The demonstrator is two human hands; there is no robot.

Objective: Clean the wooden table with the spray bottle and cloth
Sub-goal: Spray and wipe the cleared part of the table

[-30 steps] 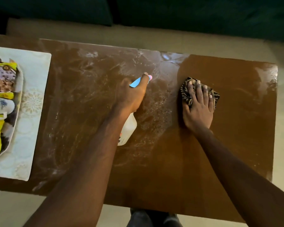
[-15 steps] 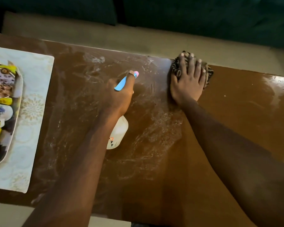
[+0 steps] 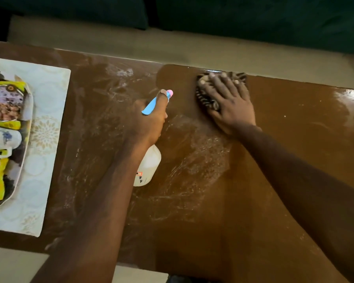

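Both forearms point(image 3: 294, 170) are bare — left hand point(image 3: 149, 121) and right hand point(image 3: 231, 103) bare too, nails point(image 3: 202, 82) short.

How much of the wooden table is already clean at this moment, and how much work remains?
Done: the right part of the table looks dark and free of streaks. In hand: the right hand presses the cloth flat near the far edge, while the left hand grips the spray bottle above the middle. Left: whitish streaks cover the middle and the part toward the placemat, so roughly half remains.
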